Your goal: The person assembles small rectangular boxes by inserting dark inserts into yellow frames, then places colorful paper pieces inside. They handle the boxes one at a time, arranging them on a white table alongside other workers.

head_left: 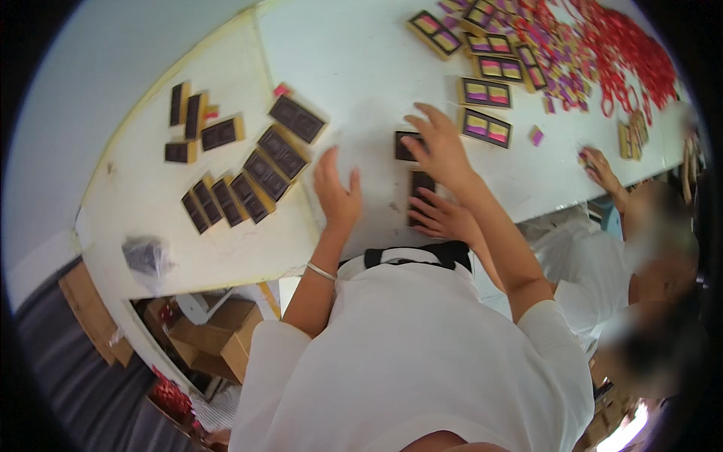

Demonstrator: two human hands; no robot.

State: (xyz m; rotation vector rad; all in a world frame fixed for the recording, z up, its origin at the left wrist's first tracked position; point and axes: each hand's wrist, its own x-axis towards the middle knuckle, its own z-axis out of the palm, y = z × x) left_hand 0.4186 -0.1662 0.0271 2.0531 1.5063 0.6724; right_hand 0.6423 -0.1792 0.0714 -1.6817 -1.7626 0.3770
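My left hand (337, 192) hovers over the white table (361, 68) with its fingers apart and nothing in it; a thin bracelet sits on that wrist. My right hand (440, 147) is spread flat, its fingertips touching a dark, gold-edged small tray (404, 145) without gripping it. Just below it, another person's hand (440, 216) rests beside a second dark tray (420, 183). A fanned row of empty dark trays (248, 184) lies to the left of my left hand.
Trays filled with purple, yellow and pink pieces (486, 126) lie beyond my right hand. A heap of red loops (625, 45) covers the far right. A co-worker's hand (602, 169) works at the right edge. Cardboard boxes (218, 339) stand under the table, and a crumpled bag (147, 256) lies at its left corner.
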